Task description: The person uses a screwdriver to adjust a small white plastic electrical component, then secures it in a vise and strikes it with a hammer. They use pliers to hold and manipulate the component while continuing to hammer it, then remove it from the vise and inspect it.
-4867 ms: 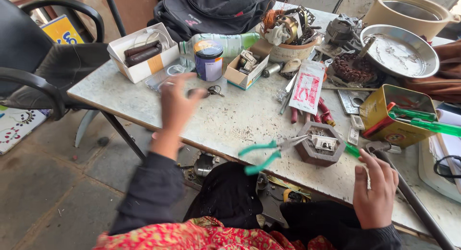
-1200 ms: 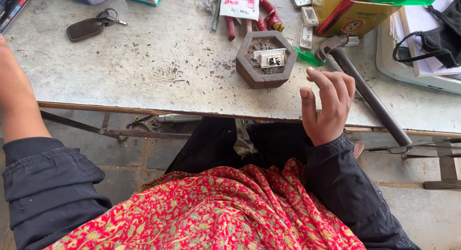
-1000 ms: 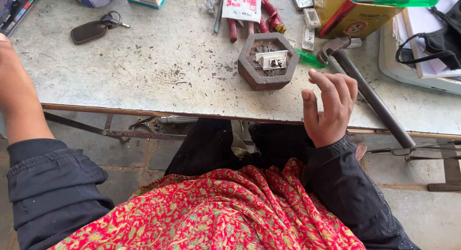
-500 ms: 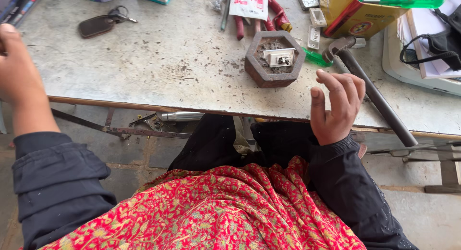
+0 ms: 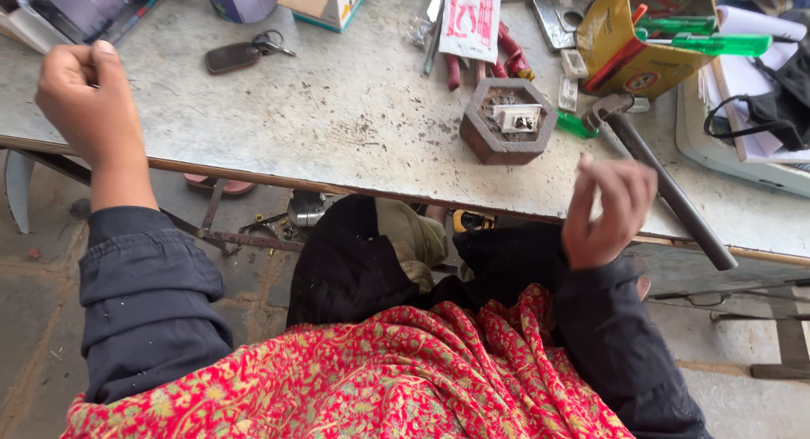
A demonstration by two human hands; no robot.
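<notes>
In the head view, a worn grey desk (image 5: 278, 110) is seen from above, filling the upper half of the frame. The left hand (image 5: 84, 89) is raised at the upper left, over the desk's near edge; its grip is pressed together into a fist, and nothing can be seen held inside it. A dark key fob with a ring of keys (image 5: 240, 53) lies on the desk to the right of this hand, apart from it.

The right hand (image 5: 606, 211) is held at the centre right, just over the desk's front edge, with its fingers curled loosely and its thumb drawn towards the fingertips; whether something small is pinched there cannot be told. A hexagonal brown block (image 5: 508, 120) with a small white part set in its hollow stands on the desk up and to the left of this hand, near it but not touched. A hammer (image 5: 662, 182) with a dark handle lies slantwise just right of the hand, its head close to the block. A yellow box (image 5: 645, 43) holding green-handled tools is seen at the upper right, and red-handled tools (image 5: 506, 55) lie at the upper centre. A red patterned cloth (image 5: 380, 380) covers the lap at the bottom.
</notes>
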